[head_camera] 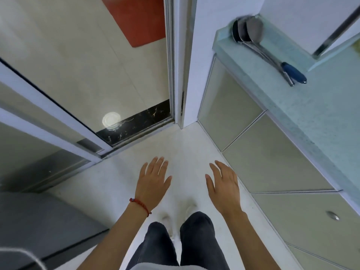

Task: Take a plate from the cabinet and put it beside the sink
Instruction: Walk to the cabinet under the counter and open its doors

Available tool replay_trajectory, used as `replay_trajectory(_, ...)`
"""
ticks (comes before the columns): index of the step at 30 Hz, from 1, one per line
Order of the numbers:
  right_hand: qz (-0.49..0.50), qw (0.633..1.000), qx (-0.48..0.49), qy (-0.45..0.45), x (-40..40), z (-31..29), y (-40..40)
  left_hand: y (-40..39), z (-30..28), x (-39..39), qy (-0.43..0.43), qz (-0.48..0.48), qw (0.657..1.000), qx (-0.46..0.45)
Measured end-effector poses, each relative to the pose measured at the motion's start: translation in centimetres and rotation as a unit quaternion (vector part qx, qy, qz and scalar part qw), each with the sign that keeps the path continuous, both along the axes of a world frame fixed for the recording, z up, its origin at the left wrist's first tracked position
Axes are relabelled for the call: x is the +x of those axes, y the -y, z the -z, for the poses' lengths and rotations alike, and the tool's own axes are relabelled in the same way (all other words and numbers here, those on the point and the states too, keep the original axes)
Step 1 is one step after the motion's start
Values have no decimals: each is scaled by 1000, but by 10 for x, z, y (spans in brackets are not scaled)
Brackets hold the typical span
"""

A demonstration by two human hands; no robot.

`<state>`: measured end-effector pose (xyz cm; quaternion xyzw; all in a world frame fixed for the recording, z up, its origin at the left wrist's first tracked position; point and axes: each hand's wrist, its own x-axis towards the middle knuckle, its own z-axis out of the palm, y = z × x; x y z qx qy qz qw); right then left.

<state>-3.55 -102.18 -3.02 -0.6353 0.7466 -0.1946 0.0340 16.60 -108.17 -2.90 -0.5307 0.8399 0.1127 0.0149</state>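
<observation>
While both hands hang empty over the floor [181, 145], nothing of the task is begun: left hand [153, 181] at about 7 o'clock of centre, fingers spread, palm down, a red cord bracelet [139, 204] at the wrist; right hand [224, 184] at about 5 o'clock, fingers loosely spread, holding nothing. No plate in view, no sink in view; the plate is presumably behind one of the closed cabinet doors [229, 108] that run from 3 to 5 o'clock under the pale green tabletop [321, 106]. Which door hides it cannot be told. One lower front carries a small metal knob [332, 215]; the others show no handle, so the first risk is opening the wrong door and losing time. On the tabletop at 1 o'clock lie nested ladles [251, 29] with a blue handle [294, 72] close to the edge; a sleeve or a plate swung past could knock them off. The glass sliding door [81, 61] and its dark threshold [136, 121] sit at 11 o'clock, near the feet [190, 206]; a backward step while crouching may catch it. The floor is glossy; a plate taken with one hand from a low shelf could slip and shatter.
</observation>
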Motion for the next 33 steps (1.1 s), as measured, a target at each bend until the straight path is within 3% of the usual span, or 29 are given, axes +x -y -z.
replay_trajectory(10,62,998,27,-10,-71,6,95,114,7,-91,-10,79,997,-24)
replay_trajectory(18,118,992,39,-27,-114,12,127,173,1,-166,-6,154,988,-28)
replay_trajectory(33,355,932,71,12,-137,24,139,250,30,-251,-34,384,923,8)
